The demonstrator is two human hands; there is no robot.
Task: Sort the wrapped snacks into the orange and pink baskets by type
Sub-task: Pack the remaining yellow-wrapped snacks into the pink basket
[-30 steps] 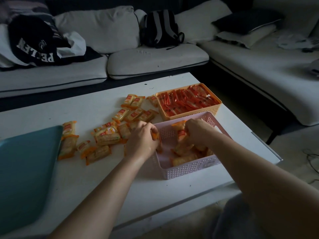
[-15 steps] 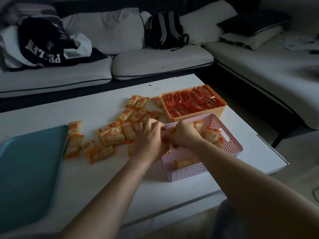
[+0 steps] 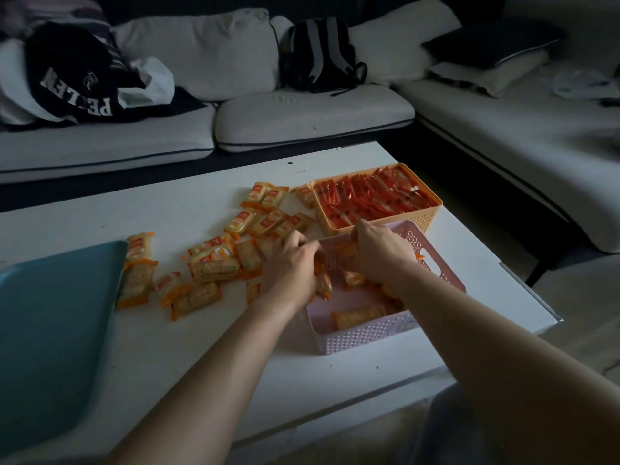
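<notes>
Loading cracker packs (image 3: 214,263) into pink basket (image 3: 369,333): a few inside, most loose on table (image 3: 167,347) just left of it. Judged past halfway: red packs (image 3: 365,199) filling orange basket (image 3: 431,216), none seen loose. Gripping one pack with left hand (image 3: 288,266) at pink basket's left rim. Curling right hand (image 3: 379,253) down inside pink basket; contents of grip not discernible.

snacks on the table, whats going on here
A person is sorting wrapped snacks. The orange basket is full of red packets. The left hand holds a yellow packet at the rim of the pink basket; the right hand reaches into it. More yellow packets lie loose on the table.
</notes>
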